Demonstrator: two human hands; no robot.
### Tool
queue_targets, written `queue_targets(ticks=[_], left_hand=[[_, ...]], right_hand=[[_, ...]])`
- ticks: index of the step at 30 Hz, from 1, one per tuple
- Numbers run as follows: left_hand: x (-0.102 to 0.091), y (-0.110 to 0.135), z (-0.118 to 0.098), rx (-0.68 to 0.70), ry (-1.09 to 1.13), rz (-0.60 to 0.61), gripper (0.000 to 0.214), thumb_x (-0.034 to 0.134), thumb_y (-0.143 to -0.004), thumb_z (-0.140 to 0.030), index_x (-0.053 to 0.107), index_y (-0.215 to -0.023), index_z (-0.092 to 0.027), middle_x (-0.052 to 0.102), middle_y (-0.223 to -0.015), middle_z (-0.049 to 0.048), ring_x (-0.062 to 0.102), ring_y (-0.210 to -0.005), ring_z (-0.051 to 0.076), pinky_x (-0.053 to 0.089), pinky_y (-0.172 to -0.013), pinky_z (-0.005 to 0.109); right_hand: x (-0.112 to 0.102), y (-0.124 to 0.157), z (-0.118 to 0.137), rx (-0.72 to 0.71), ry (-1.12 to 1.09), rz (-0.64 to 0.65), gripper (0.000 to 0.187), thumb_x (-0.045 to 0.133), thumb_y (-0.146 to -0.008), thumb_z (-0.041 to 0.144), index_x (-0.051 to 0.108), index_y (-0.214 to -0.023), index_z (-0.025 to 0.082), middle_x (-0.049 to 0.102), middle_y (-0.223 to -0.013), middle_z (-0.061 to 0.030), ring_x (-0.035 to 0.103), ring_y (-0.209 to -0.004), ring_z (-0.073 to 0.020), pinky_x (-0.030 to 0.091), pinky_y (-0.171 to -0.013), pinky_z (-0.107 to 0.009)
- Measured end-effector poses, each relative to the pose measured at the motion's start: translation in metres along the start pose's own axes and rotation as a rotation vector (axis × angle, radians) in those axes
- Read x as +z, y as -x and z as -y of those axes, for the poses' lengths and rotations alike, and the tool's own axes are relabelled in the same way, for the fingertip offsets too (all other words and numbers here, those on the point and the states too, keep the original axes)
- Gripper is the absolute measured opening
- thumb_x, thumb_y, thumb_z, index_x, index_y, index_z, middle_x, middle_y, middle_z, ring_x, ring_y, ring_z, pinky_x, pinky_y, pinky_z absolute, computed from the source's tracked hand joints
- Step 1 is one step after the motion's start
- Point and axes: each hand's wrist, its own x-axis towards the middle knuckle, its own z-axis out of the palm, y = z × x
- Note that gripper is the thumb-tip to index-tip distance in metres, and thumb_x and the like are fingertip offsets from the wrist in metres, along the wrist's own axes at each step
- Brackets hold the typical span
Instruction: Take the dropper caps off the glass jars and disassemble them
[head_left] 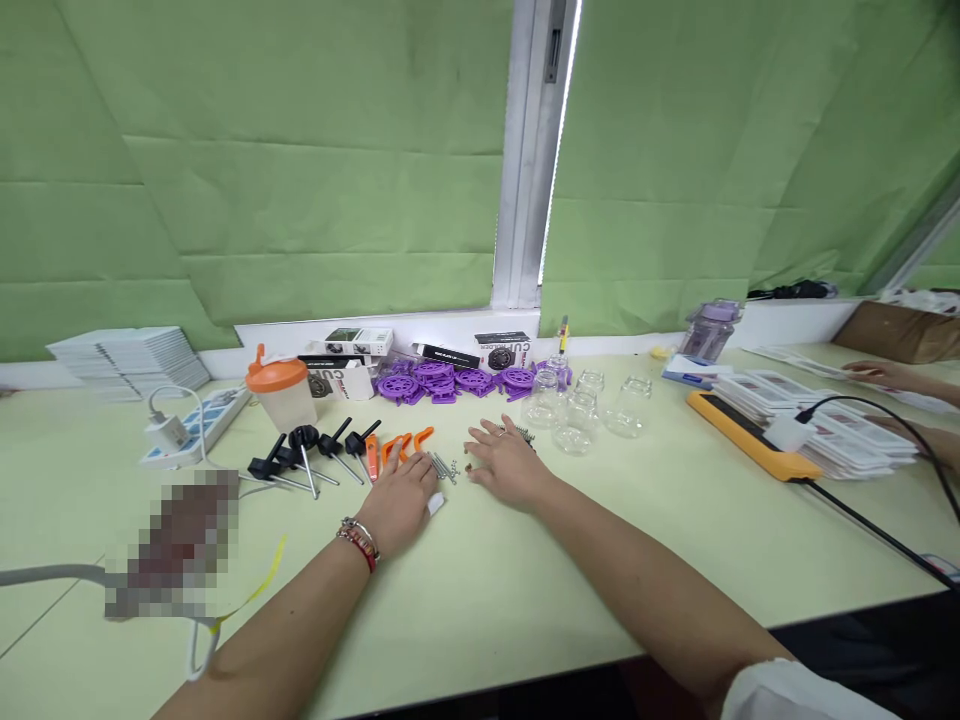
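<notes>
The left hand [405, 495] lies palm down, fingers extended, their tips at the curved orange plastic pieces [424, 437]; whether it pinches one cannot be told. Thin silver metal screws [445, 467] lie just to its right, between the two hands. The right hand [510, 468] is open, fingers spread, with a small heap of dark metal parts [527, 436] partly hidden behind it.

Black knobs with metal rods [332, 443] lie left of the orange pieces. Farther back are purple openwork plastic discs [474, 381] and, to the right, clear rounded jars [574, 437]. The pale green tabletop [480, 620] meets a wall hung with creased green sheeting [300, 200], divided by a light metal window frame [517, 150]. At far right, another person's hand [877, 372] is near white cards [862, 445].
</notes>
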Motion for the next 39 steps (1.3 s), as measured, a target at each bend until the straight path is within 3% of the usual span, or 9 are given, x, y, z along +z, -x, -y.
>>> queue_targets(ticks=[3,7,14,20,30,39], left_hand=[[0.001,-0.005,-0.005,-0.007,0.008,-0.016,0.034,0.044,-0.090,-0.028,0.064,-0.112,-0.012,0.065,-0.117,0.0154,0.052,-0.121,0.030,0.014,-0.115,0.055],[0.005,-0.012,-0.007,-0.009,0.013,-0.026,0.034,0.042,-0.090,-0.026,0.065,-0.111,-0.011,0.065,-0.117,0.0152,0.052,-0.121,0.030,0.013,-0.114,0.057],[0.009,-0.013,-0.003,-0.017,0.048,0.010,0.042,0.036,-0.093,-0.032,0.058,-0.124,-0.014,0.058,-0.131,0.0133,0.045,-0.128,0.029,0.012,-0.115,0.057],[0.014,-0.018,-0.002,-0.024,0.067,0.018,0.046,0.034,-0.094,-0.036,0.054,-0.130,-0.015,0.054,-0.136,0.0136,0.041,-0.132,0.029,0.009,-0.115,0.057],[0.017,-0.020,0.000,-0.018,0.096,0.041,0.050,0.032,-0.095,-0.039,0.048,-0.136,-0.014,0.048,-0.141,0.0138,0.036,-0.136,0.029,0.006,-0.114,0.059],[0.023,-0.020,0.002,-0.008,0.085,0.078,0.054,0.029,-0.095,-0.043,0.041,-0.141,-0.017,0.043,-0.146,0.0127,0.031,-0.139,0.029,0.004,-0.113,0.061]], right_hand=[[-0.004,0.004,-0.003,0.034,-0.041,-0.018,0.022,0.061,-0.085,0.035,0.072,-0.101,0.025,0.066,-0.119,-0.0043,0.052,-0.116,-0.0234,0.008,-0.112,-0.047],[0.003,-0.001,0.000,0.010,0.003,-0.038,0.013,0.064,-0.083,0.031,0.073,-0.079,0.023,0.072,-0.091,-0.0021,0.055,-0.098,-0.0195,0.020,-0.102,-0.041],[0.010,-0.011,0.004,0.020,0.113,-0.046,0.020,0.058,-0.088,0.033,0.073,-0.081,0.022,0.071,-0.084,-0.0047,0.054,-0.090,-0.0201,0.025,-0.089,-0.037],[0.011,-0.016,0.005,0.047,0.166,-0.045,0.022,0.055,-0.089,0.033,0.072,-0.083,0.021,0.070,-0.087,-0.0061,0.053,-0.091,-0.0209,0.025,-0.089,-0.038],[0.013,-0.010,0.013,-0.050,0.047,-0.097,0.020,0.059,-0.087,0.037,0.072,-0.085,0.022,0.070,-0.091,-0.0044,0.051,-0.095,-0.0199,0.023,-0.093,-0.038],[0.022,-0.020,0.006,0.010,0.094,-0.076,0.021,0.061,-0.086,0.039,0.072,-0.081,0.022,0.071,-0.090,-0.0044,0.053,-0.095,-0.0211,0.025,-0.091,-0.038]])
